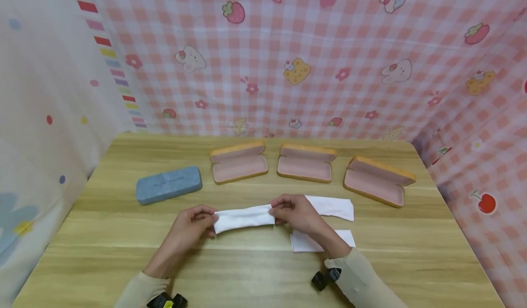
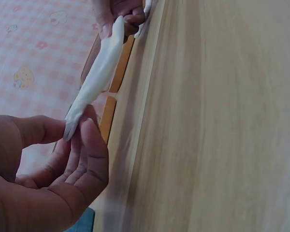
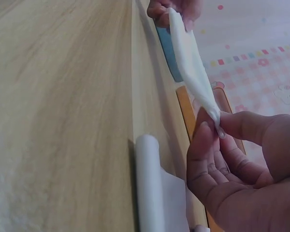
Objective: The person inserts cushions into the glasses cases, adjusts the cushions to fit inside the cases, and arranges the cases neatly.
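Both hands hold a folded white cloth stretched between them above the table. My left hand pinches its left end between thumb and fingers. The right hand pinches the other end the same way. In the left wrist view the folded cloth appears as a narrow strip, seen along its edge. Beside and partly behind the right hand and forearm lie two more folded white cloths, the farther cloth and the nearer cloth; the arm hides part of each.
A closed blue-grey glasses case lies at the left of the wooden table. Three orange glasses cases with pink lining stand open along the back: a left case, a middle case and a right case. A patterned curtain hangs behind.
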{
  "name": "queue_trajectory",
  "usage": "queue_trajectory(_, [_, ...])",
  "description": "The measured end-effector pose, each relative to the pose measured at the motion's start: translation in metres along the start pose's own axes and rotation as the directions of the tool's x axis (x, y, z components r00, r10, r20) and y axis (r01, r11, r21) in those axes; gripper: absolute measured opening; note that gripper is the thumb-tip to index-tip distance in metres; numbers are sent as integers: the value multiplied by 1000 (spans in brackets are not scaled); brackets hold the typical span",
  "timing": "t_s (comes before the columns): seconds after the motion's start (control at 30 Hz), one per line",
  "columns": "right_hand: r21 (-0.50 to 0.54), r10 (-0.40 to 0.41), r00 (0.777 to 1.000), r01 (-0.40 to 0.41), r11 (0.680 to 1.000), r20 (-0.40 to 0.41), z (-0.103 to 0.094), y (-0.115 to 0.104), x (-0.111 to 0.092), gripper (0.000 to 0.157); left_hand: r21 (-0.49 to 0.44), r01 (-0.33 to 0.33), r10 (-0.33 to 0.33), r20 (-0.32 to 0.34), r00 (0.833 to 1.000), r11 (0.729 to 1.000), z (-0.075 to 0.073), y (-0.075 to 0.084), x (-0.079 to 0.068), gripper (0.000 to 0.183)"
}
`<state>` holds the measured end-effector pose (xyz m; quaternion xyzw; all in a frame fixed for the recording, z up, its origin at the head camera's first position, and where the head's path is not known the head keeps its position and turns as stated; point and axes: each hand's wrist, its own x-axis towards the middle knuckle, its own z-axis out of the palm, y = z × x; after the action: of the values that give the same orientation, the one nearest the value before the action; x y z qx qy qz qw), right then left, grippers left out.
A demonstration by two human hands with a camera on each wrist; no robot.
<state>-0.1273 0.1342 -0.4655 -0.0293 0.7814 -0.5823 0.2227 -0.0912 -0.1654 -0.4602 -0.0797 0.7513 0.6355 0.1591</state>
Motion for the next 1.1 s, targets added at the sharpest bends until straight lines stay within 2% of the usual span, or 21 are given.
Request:
queue_trajectory(0.2, [29, -3, 999, 4, 1000, -43, -1, 0, 7, 19, -31, 8, -8, -28, 1000, 1000, 0, -1, 4, 23])
queue_trajectory(0.6, [82, -7, 997, 14, 997, -78, -3, -7, 15, 19, -56, 9, -10, -12, 1000, 998, -3, 3, 12, 30])
queue_trajectory(0.87, [100, -10, 994, 21, 995, -111, -6, -9, 23, 17, -94, 3, -4, -4, 1000, 996, -5, 6, 23, 31])
queue_trajectory(1.1, [108, 9, 992, 5, 994, -128, -5, -15, 30, 19, -96, 3, -6, -26, 1000, 995, -8, 9, 29, 31])
